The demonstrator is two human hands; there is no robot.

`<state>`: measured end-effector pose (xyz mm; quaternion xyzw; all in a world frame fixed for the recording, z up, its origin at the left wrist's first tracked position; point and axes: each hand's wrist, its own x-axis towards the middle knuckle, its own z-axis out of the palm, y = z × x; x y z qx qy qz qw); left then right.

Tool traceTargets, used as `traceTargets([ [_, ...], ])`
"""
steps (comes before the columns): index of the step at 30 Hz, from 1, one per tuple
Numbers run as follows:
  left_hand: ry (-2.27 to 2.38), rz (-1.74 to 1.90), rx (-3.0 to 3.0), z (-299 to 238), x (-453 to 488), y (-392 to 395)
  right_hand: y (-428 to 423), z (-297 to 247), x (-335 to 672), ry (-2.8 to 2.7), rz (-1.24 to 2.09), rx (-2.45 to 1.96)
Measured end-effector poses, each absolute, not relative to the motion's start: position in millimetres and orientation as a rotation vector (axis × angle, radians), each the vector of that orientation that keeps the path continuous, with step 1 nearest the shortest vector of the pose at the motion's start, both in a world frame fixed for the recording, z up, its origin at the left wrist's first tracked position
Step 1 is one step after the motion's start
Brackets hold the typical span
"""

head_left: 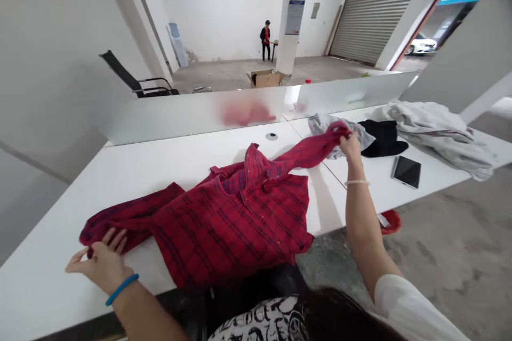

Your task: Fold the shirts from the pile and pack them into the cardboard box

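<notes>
A red plaid shirt (pixel 236 224) with dark stripes and a collar lies across the white table (pixel 144 157), its lower edge hanging over the front. My left hand (pixel 104 261), wearing a blue wristband, is at the cuff of one sleeve. A bit of red cloth shows between its thumb and a finger, while the other fingers spread over the sleeve. My right hand (pixel 351 146), with a pale band on the wrist, grips the end of the other sleeve and stretches it to the right, over a grey garment (pixel 320 122).
A black cloth (pixel 384 138), a heap of light grey clothing (pixel 436 128) and a dark tablet-like device (pixel 407 171) lie to the right. A frosted divider (pixel 180 117) runs along the back edge. Below stands a red bin (pixel 392 222). A person (pixel 265 40) stands far off.
</notes>
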<state>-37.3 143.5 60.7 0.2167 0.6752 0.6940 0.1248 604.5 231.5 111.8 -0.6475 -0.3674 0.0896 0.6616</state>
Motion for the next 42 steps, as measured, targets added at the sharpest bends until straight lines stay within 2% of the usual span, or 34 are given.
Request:
traceTargets([
  [3, 2.391, 1.727, 1.004, 56.3, -11.6, 138.9, 203.5, 83.7, 600.4, -0.943, 0.162, -1.678],
  [5, 2.493, 1.571, 1.272, 61.4, 7.7, 144.4, 201.3, 71.0, 578.7, -1.083, 0.165, -1.736],
  [8, 2.272, 1.343, 1.713, 71.3, 32.2, 174.4, 218.1, 62.9, 531.3, -1.516, 0.183, -1.756],
  [11, 2.088, 0.852, 2.077, 69.3, 49.2, 217.6, 243.6, 59.3, 480.2, -1.948, 0.264, -1.688],
  [14, 2.086, 0.366, 2.185, 57.1, 61.7, 248.9, 263.3, 54.4, 436.6, -2.248, 0.257, -1.538],
  [17, 2.027, 0.105, 2.24, 50.2, 70.2, 260.3, 272.9, 54.1, 407.7, -2.483, 0.182, -1.376],
  [20, 1.981, 0.072, 2.209, 56.3, 71.2, 259.6, 275.0, 67.2, 395.0, -2.601, 0.188, -1.281],
  [26, 1.858, 0.715, 2.138, 100.9, 65.2, 265.7, 279.6, 132.3, 392.3, -2.541, 0.231, -1.101],
  [31, 1.961, 0.886, 2.201, 141.7, 80.7, 311.1, 315.5, 171.2, 368.4, -2.448, -0.198, -1.227],
  [35, 2.132, 0.618, 2.358, 138.4, 85.1, 328.7, 332.6, 155.8, 349.9, -2.317, -0.343, -1.412],
  [42, 1.89, 0.034, 2.338, 71.3, 83.0, 288.2, 251.3, 76.3, 408.6, -2.317, 0.064, -1.522],
])
